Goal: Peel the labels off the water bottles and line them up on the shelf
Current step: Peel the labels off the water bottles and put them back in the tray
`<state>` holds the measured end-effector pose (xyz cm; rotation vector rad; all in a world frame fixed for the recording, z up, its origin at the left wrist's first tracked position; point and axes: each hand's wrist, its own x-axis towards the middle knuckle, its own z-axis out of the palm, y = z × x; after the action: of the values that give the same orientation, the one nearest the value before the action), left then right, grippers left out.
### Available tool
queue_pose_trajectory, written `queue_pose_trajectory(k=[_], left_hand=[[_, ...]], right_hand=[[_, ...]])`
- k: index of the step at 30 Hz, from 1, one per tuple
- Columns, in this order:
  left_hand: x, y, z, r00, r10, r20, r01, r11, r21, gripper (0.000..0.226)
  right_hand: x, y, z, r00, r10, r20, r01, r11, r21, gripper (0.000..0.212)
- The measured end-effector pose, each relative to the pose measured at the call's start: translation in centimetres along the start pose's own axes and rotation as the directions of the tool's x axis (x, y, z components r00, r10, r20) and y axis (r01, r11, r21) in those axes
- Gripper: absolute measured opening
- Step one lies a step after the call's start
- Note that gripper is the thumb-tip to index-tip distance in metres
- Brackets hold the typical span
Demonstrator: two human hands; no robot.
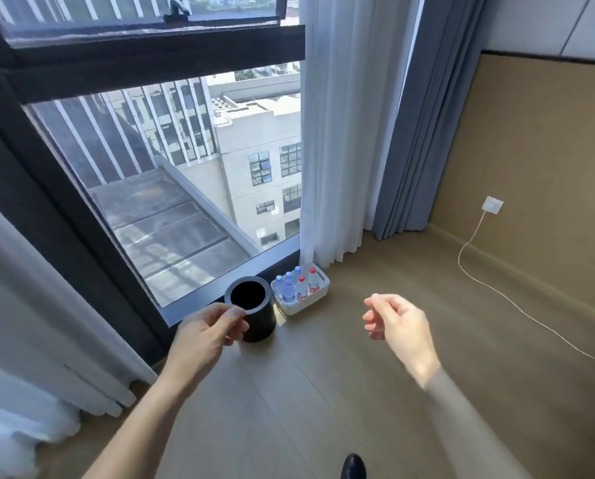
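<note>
Peeling stage: not begun, judging by the blue and red labels still wrapped round the clear plastic water bottles; seemingly the approach, with no bottle picked up yet.
Next move: calls for reaching down to the far floor by the window and lifting one bottle out by neck or cap. After that, finding a label edge, one hand steadying and the other peeling.
White plastic basket: on the pale wooden floor against the dark window frame, just right of the bin. Holds five or six upright bottles packed close, blue caps to the left, red caps to the right.
Black cylindrical bin: open-topped and dark inside, contents not visible. Probably the place for peeled labels.
Left hand: fingers curled together at the near rim of the bin. Pinching the rim or merely in front of it, cannot tell.
Right hand: in the air to the right of the basket, fingers loosely curled and slightly apart, holding nothing.
Shelf: not in view.
</note>
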<state>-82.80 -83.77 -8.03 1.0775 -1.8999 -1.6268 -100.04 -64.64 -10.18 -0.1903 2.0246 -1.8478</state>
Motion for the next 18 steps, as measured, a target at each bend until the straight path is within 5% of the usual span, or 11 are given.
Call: queue_pose_trajectory(k=[18], left_hand=[[32.4, 4.8, 12.9, 0.987, -0.104, -0.125, 0.093, 0.991, -0.095, 0.017]], right_hand=[[35.4, -5.9, 4.5, 0.990, 0.066, 0.121, -0.041, 0.979, -0.201, 0.023]])
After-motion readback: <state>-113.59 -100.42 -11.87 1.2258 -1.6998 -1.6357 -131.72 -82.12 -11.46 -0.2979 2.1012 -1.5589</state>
